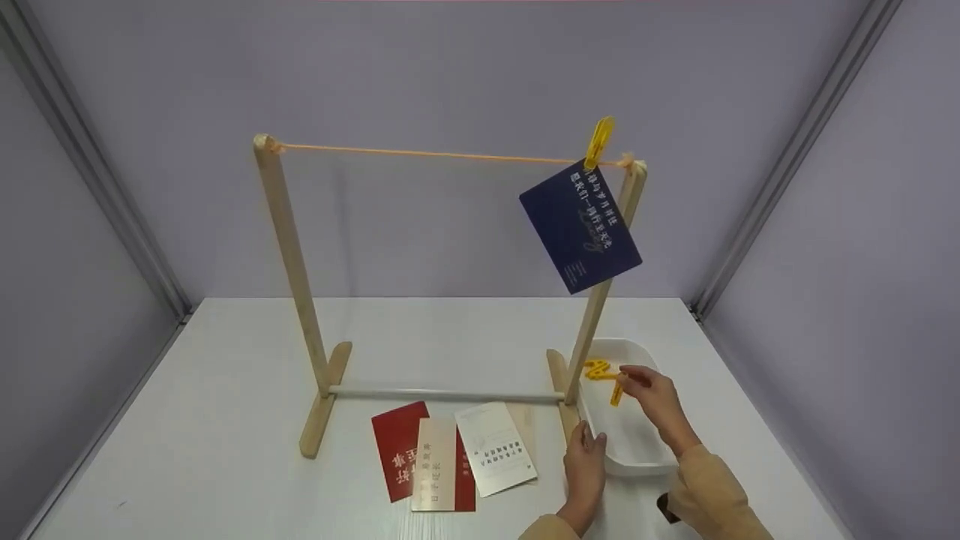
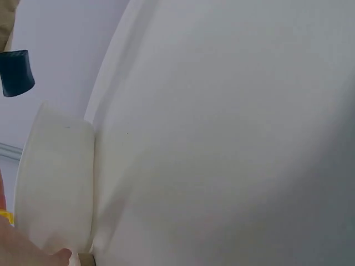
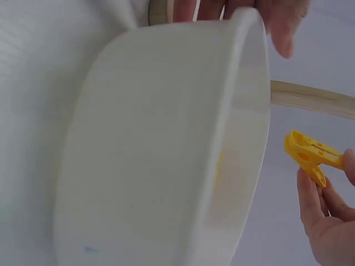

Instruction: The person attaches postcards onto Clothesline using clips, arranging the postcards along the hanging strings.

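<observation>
My right hand (image 1: 652, 394) pinches a yellow clothespin (image 1: 616, 393) between thumb and fingers above the white basin (image 1: 637, 466). The right wrist view shows this clothespin (image 3: 310, 155) clear of the basin's rim. More yellow clothespins (image 1: 598, 369) lie inside the basin near its back left. My left hand (image 1: 585, 469) holds the basin's near left edge, beside the stand's foot. In the right wrist view, its fingers (image 3: 211, 10) lie outside the wall, its thumb on the rim's other side. Only part of it shows in the left wrist view, low in the corner.
A wooden stand (image 1: 291, 259) carries an orange string (image 1: 420, 153). Near its right end, a yellow clothespin (image 1: 600, 142) holds a tilted dark blue card (image 1: 577, 225). Red cards (image 1: 394, 442), a cream card (image 1: 433, 465) and a white card (image 1: 495, 448) overlap on the white table (image 1: 202, 420).
</observation>
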Tool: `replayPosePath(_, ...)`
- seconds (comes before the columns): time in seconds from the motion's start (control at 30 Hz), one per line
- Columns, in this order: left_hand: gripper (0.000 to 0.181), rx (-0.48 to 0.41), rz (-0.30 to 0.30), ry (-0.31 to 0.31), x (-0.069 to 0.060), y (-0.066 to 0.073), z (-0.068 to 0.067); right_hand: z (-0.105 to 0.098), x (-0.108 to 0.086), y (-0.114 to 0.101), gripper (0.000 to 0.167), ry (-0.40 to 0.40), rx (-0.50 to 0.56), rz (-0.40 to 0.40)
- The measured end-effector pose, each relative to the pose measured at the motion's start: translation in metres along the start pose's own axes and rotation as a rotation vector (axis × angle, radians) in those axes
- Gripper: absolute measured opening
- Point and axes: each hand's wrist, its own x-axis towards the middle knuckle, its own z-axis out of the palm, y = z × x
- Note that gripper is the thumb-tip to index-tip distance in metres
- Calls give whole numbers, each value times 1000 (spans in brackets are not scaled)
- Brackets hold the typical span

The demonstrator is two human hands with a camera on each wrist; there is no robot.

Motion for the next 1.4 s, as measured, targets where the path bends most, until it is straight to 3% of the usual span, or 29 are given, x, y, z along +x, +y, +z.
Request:
replayPosePath(0.1, 47, 71, 34, -65, 2, 5, -13, 0, -10, 9, 40, 14, 73, 37)
replayPosePath(0.23, 45, 248, 136, -278, 14, 20, -45, -1, -21, 21, 44, 26, 127, 72)
replayPosePath(0.3, 41, 471, 227, -428, 24, 31, -65, -1, -25, 25, 44, 35, 146, 82)
replayPosePath(0.33, 37, 623, 297, -503, 29, 37, -76, -1, -27, 27, 45, 39, 150, 88)
replayPosePath(0.43, 36, 1173, 511, -681, 42, 51, -108, -1, -31, 32, 46, 39, 150, 101)
replayPosePath(0.53, 57, 1661, 694, -832, 52, 59, -136, -1, -34, 35, 46, 40, 138, 114)
replayPosePath(0.63, 84, 1975, 839, -932, 59, 63, -153, 0, -36, 37, 44, 54, 131, 102)
replayPosePath(0.73, 96, 2161, 992, -958, 63, 66, -162, 2, -35, 37, 43, 67, 141, 74)
replayPosePath(0.8, 99, 2214, 1054, -968, 64, 68, -165, 4, -33, 36, 41, 64, 159, 59)
replayPosePath(0.9, 96, 2221, 1103, -993, 65, 67, -166, 7, -33, 37, 39, 69, 181, 59)
replayPosePath(1.2, 89, 2051, 1140, -1089, 65, 52, -161, 9, -39, 42, 39, 60, 116, 108)
replayPosePath(1.4, 80, 2003, 1179, -1077, 65, 45, -154, 7, -41, 44, 37, 74, 130, 122)
